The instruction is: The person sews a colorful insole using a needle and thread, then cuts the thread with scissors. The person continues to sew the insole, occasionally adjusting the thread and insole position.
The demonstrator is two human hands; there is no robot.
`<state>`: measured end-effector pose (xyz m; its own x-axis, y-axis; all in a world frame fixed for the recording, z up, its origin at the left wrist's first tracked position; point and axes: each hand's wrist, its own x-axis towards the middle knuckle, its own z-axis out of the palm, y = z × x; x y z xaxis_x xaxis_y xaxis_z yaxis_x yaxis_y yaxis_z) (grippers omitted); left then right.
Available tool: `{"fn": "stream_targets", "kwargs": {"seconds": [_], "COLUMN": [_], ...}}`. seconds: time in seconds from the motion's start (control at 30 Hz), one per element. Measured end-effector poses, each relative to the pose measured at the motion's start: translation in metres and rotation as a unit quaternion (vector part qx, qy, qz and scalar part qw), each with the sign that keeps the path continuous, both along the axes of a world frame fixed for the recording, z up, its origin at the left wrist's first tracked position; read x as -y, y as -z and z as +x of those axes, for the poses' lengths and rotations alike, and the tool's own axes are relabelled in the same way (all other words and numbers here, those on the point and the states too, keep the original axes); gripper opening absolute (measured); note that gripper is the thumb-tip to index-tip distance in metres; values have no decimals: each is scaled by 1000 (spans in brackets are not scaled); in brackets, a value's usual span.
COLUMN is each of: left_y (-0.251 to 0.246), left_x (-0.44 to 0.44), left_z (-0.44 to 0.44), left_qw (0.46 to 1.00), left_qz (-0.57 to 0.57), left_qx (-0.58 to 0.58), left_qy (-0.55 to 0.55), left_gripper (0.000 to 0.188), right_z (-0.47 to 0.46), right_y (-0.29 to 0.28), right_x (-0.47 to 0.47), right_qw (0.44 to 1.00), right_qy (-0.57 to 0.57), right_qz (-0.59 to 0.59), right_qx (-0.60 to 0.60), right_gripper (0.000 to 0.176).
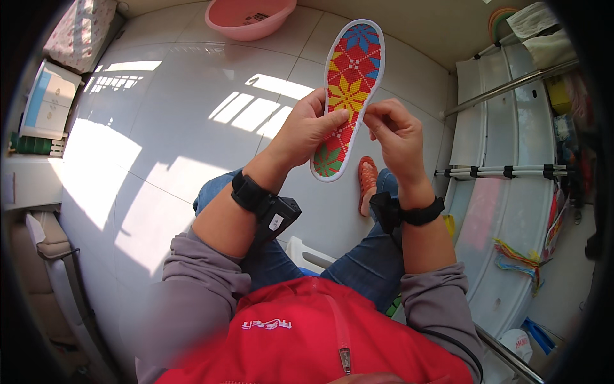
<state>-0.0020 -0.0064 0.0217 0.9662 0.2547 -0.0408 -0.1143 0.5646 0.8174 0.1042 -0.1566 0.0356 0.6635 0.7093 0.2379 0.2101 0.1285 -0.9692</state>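
Observation:
An embroidered shoe insole (352,72) with a white edge is held up in front of me, its heel end pointing down towards my lap. Blue, yellow and green flower shapes lie on its red ground. My left hand (312,127) grips it from the left, thumb on the patterned face and fingers behind. At its right edge is my right hand (395,129), thumb and forefinger pinched together close to the white border. Whether a needle or thread sits between those fingertips is too small to tell.
A pink plastic basin (252,19) stands on the tiled floor ahead. On the right, a rack with metal rails (508,170) carries a bundle of coloured threads (523,261). A small white cabinet (53,103) is at the left. A white plastic stool (307,254) shows between my legs.

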Motion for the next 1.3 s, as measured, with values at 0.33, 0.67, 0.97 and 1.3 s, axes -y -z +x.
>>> {"fn": "stream_targets", "kwargs": {"seconds": [0.33,0.67,0.97,1.3], "left_y": [2,7,6,2], "left_x": [4,7,8,6], "left_z": [-2,0,2,1], "left_qw": [996,986,961,965], "left_qz": [82,153,244,219], "left_qx": [-3,-11,-90,-96], "left_qy": [-29,-63,-88,-105], "left_gripper": [37,35,28,28], "right_z": [-2,-4,-9,8], "right_y": [7,-5,-3,-10], "right_x": [-9,-10,-11,1], "right_qw": [988,962,995,983], "right_qy": [-25,67,64,48], "right_qz": [48,-30,67,165], "right_qx": [-144,263,26,-70], "right_gripper": [24,4,9,8]}}
